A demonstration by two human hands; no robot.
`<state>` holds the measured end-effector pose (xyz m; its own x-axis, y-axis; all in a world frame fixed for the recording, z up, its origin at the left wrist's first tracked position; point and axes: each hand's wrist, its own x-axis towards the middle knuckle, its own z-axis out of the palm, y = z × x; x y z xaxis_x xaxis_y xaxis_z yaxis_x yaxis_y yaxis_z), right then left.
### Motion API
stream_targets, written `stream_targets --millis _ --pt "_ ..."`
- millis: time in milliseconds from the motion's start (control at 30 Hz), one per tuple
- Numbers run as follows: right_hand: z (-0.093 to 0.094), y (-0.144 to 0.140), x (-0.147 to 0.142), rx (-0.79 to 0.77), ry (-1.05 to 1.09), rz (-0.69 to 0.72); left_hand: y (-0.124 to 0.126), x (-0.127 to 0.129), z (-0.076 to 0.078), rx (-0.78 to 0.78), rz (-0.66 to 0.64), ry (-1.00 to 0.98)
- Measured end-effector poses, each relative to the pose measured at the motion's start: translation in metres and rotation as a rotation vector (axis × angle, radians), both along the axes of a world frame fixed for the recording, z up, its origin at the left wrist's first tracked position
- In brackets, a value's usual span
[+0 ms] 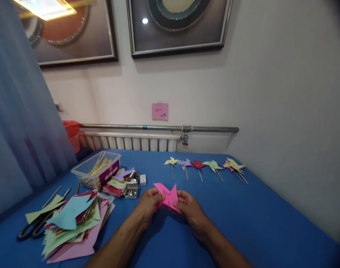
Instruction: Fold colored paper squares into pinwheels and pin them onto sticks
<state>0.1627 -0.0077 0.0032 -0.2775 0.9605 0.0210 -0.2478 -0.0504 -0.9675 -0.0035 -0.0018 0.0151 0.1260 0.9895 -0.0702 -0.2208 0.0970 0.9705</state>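
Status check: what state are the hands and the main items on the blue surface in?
Left hand: closed on the pink paper.
Right hand: closed on its other side.
Pink paper: partly folded, no stick visible.
Plastic box: open, sticks inside.
Pinwheels: on sticks, lying in a row.
Cut papers: loosely piled.
Scissors: partly covered, blades unclear.

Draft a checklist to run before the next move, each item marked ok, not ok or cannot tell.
1. Left hand grip on the pink paper: ok, thumb on top.
2. Right hand grip on the same paper: ok.
3. Fastener at the paper's centre: cannot tell, too small.
4. Sticks accessible: ok, in the open plastic box.
5. Small box of metal pieces open: ok.
6. Scissors uncovered: not ok, green paper lies across them.
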Motion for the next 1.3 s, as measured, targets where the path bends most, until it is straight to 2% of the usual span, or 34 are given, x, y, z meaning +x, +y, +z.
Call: stream_targets --millis 167,300,400,467,700,833,967,1133,1300 --pt "-0.008 0.011 0.002 0.021 -0.061 -0.068 0.002 0.0 -0.003 -0.01 -0.001 0.008" --pt "-0.002 0.009 0.007 0.146 -0.16 -0.145 0.004 -0.001 -0.003 -0.024 0.013 0.017" --pt "0.01 0.001 0.013 0.276 -0.239 -0.064 0.005 -0.002 -0.002 -0.04 0.044 -0.007" --pt "0.017 -0.004 0.015 0.309 -0.312 -0.012 0.005 -0.003 -0.002 -0.04 0.055 -0.03" --pt "0.02 -0.01 0.014 0.303 -0.371 0.018 0.004 -0.002 0.0 -0.037 0.054 -0.039" --pt "0.019 -0.007 0.016 0.323 -0.404 0.016 0.003 -0.005 0.001 0.042 0.024 0.067" --pt "0.017 -0.003 0.017 0.308 -0.342 0.014 0.006 -0.005 -0.003 0.132 0.012 0.163" --pt "0.005 0.006 0.011 0.207 -0.227 -0.024 0.009 -0.001 -0.011 0.192 0.041 0.17" --pt "-0.011 0.011 0.006 0.157 -0.152 -0.061 0.006 0.004 -0.009 0.2 0.064 0.195"
